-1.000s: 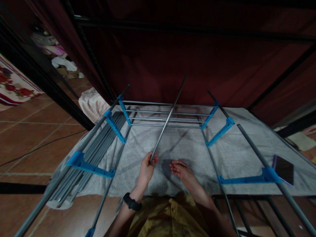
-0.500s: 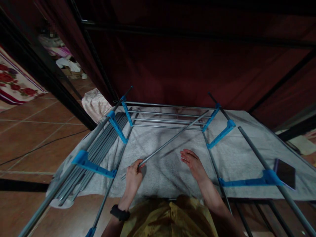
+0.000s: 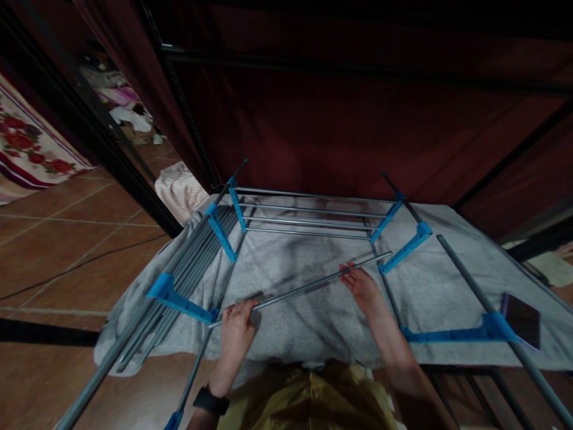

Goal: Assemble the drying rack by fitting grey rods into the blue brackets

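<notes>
A thin grey metal tube [image 3: 299, 291] lies slantwise between my two hands, its right end higher in the view. Near its left end my left hand [image 3: 238, 325] is closed around it, with a dark band on the wrist. My right hand [image 3: 359, 285] grips the tube toward its right end, fingers curled on it. The tube's left end is by a blue plastic bracket [image 3: 183, 303] on the left side of a rack frame. Its right end passes close to another blue bracket [image 3: 405, 249]; I cannot tell whether they touch. Several crossbars [image 3: 308, 221] span the frame's far end.
Several loose tubes [image 3: 192, 272] lie in a bundle at the left on the grey cloth [image 3: 286, 328]. A phone [image 3: 521, 321] rests at the right beside a blue bracket [image 3: 452, 335]. Behind the frame hangs a dark red curtain [image 3: 313, 131] with black bars.
My right hand has taken hold of the tube. The tube's far right end has come down and toward me, so it lies more nearly crosswise. My left hand has stayed on it.
</notes>
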A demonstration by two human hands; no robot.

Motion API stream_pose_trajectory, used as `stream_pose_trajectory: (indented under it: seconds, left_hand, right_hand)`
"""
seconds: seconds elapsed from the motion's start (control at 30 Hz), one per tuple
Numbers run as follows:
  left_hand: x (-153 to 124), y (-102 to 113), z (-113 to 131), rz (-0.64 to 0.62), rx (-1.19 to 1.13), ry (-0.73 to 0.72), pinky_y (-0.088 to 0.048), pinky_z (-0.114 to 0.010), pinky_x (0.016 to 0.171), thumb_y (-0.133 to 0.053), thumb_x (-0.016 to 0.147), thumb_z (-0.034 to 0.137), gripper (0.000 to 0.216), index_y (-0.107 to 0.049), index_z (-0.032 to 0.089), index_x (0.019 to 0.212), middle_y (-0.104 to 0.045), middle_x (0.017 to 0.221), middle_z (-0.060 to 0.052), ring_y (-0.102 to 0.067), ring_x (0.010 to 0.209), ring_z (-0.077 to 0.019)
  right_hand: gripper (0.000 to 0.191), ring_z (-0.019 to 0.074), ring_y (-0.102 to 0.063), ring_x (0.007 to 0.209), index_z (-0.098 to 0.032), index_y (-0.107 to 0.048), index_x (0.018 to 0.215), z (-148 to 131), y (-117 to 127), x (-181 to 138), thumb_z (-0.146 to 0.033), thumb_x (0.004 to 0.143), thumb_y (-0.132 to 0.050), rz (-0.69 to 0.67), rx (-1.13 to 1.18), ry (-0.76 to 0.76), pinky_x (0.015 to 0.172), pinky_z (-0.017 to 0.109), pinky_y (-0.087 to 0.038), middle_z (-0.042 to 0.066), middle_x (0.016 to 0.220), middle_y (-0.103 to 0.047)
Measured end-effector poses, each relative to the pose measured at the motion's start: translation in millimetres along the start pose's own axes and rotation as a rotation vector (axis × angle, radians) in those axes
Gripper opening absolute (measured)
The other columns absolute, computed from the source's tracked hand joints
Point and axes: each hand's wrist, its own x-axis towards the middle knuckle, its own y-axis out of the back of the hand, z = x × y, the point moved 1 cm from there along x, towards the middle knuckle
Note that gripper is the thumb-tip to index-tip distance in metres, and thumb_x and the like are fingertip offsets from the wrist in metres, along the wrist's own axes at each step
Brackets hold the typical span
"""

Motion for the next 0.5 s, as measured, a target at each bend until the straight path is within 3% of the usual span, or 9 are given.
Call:
stream_pose_trajectory:
  seconds: [0.23, 0.5]
  left_hand:
    - [10.7, 11.1, 9.5, -0.025, 0.127, -0.046, -0.038, -0.044, 0.099, -0.040, 0.072, -0.002, 0.053, -0.070, 0.018, 0.110, -0.073, 0.107, -0.011, -0.062, 0.107, -0.0287]
    - [21.8, 13.0, 10.4, 0.007, 0.216, 0.018, -0.025, -0.053, 0.113, -0.042, 0.079, 0.001, 0.046, -0.070, 0.018, 0.111, -0.071, 0.114, -0.011, -0.058, 0.115, -0.0283]
  right_hand:
    - [0.012, 0.0220, -0.072, 0.095, -0.023, -0.071, 0.078, 4.4, 16.3, -2.1, -0.024, 0.070, -0.079, 0.038, 0.026, 0.017, 0.090, 0.038, -0.057, 0.006, 0.092, -0.077]
    - [0.016, 0.0183, -0.074, 0.081, -0.021, -0.070, 0.082, 33.8, 51.4, -10.9, -0.019, 0.068, -0.077, 0.092, 0.078, -0.039, 0.082, 0.032, -0.062, 0.003, 0.084, -0.076]
